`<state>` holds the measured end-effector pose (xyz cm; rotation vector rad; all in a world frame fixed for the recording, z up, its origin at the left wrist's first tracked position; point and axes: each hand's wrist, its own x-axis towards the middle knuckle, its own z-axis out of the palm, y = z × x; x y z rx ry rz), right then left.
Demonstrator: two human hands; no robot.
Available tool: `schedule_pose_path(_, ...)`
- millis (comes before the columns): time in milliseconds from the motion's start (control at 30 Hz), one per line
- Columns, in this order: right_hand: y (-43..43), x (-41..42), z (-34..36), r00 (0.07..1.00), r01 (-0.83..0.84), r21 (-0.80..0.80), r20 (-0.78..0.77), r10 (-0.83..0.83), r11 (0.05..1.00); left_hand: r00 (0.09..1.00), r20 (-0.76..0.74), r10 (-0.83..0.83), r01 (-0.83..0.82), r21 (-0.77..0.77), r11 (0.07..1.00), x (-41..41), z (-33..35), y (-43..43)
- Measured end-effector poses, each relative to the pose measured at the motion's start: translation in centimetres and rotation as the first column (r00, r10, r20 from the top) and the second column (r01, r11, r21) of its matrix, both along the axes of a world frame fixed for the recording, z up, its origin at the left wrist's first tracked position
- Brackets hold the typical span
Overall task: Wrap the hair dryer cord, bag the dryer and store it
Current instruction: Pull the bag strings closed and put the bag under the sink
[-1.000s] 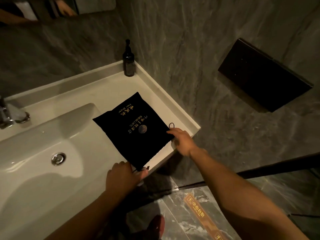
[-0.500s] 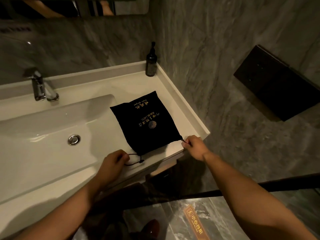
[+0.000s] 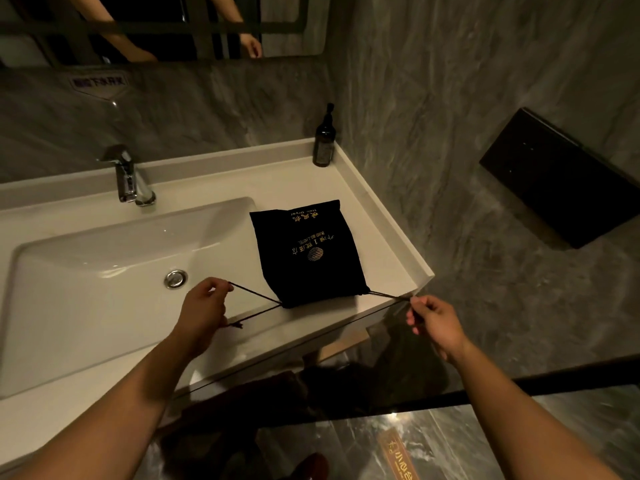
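Observation:
A black drawstring bag point(image 3: 304, 251) with gold lettering lies flat on the white counter point(image 3: 388, 244), right of the basin. Its near end is gathered tight. My left hand point(image 3: 204, 310) pinches the left drawstring loop point(image 3: 256, 296), stretched out over the basin's near rim. My right hand point(image 3: 434, 322) pinches the right drawstring point(image 3: 388, 296) just past the counter's front edge. Both cords run taut from the bag's mouth. The hair dryer itself is not visible; the bag hides whatever is inside.
A white basin point(image 3: 104, 271) with a chrome drain point(image 3: 176, 278) fills the left. A chrome faucet point(image 3: 130, 178) stands behind it. A dark pump bottle point(image 3: 323, 142) sits in the back corner. A black wall panel point(image 3: 557, 178) is on the right. A mirror point(image 3: 156, 26) hangs above.
Both hands have pulled outward on the drawstrings, left hand leftward and right hand rightward. The cords went from slack to taut and the bag's mouth cinched narrower.

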<state>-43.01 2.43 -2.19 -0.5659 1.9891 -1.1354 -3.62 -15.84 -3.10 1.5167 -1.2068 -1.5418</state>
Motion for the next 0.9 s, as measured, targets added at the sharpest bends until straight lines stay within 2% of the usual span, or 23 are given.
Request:
schedule_pose_path(33, 0.1, -0.4, -0.2, 0.997, 0.011, 0.007, -0.072, -0.011, 1.0, 0.966, 0.228, -0.121, 0.156, -0.143, 0.977, 0.7, 0.1, -0.3)
schedule_pose_path(67, 0.3, -1.0, -0.3, 0.989, 0.026, 0.021, -0.145, -0.022, 0.999, 0.86, 0.463, -0.213, 0.35, -0.233, 0.907, 1.5, 0.3, -0.8)
schedule_pose_path(100, 0.5, -1.7, -0.3, 0.979, 0.041, 0.041, -0.201, -0.032, 0.998, 0.722, 0.635, -0.274, 0.524, -0.243, 0.817, 2.2, 0.4, -1.2)
schedule_pose_path(167, 1.0, -2.9, -0.1, 0.966, 0.075, 0.075, -0.254, -0.053, 0.994, 0.497, 0.787, -0.366, 0.708, -0.124, 0.696, 3.5, 1.1, -2.1)
schedule_pose_path(233, 1.3, -3.4, 0.0, 0.971, 0.069, 0.089, -0.234, -0.046, 0.994, 0.355, 0.824, -0.441, 0.759, 0.022, 0.651, 3.9, 1.7, -2.5)
schedule_pose_path(267, 1.4, -3.3, 0.0, 0.982, 0.062, 0.071, -0.183, -0.048, 0.996, 0.359, 0.809, -0.465, 0.758, 0.038, 0.651, 3.8, 1.9, -2.5)
schedule_pose_path(300, 1.4, -3.1, 0.1, 0.992, 0.071, 0.038, -0.106, -0.067, 0.997, 0.439, 0.759, -0.481, 0.733, 0.008, 0.681, 3.5, 2.1, -2.3)
schedule_pose_path(400, 1.7, -3.1, 0.0, 0.977, 0.18, -0.028, 0.119, -0.175, 0.983, 0.782, 0.455, -0.426, 0.514, -0.083, 0.854, 2.7, 2.5, -1.4)
schedule_pose_path(433, 1.9, -3.3, -0.1, 0.965, 0.209, -0.028, 0.168, -0.202, 0.977, 0.852, 0.368, -0.373, 0.428, -0.077, 0.901, 2.6, 2.6, -1.1)
schedule_pose_path(500, 2.4, -3.6, -0.3, 0.939, 0.259, -0.032, 0.243, -0.244, 0.965, 0.932, 0.224, -0.287, 0.301, -0.031, 0.953, 2.7, 2.3, -0.8)
schedule_pose_path(567, 2.9, -3.7, -0.7, 0.92, 0.295, -0.032, 0.281, -0.275, 0.955, 0.963, 0.131, -0.235, 0.234, 0.019, 0.972, 3.0, 1.9, -0.5)
schedule_pose_path(767, 3.8, -3.3, -0.7, 0.924, 0.291, -0.017, 0.265, -0.276, 0.957, 0.971, 0.071, -0.228, 0.225, 0.04, 0.973, 5.5, 1.0, -1.9)
schedule_pose_path(833, 4.4, -3.4, -0.6, 0.935, 0.278, 0.021, 0.226, -0.275, 0.96, 0.968, 0.131, -0.212, 0.211, 0.02, 0.977, 6.6, 0.9, -2.9)
schedule_pose_path(900, 5.1, -3.5, -0.6, 0.953, 0.274, 0.09, 0.109, -0.282, 0.958, 0.961, 0.235, -0.148, 0.159, -0.03, 0.987, 8.2, 0.8, -4.2)
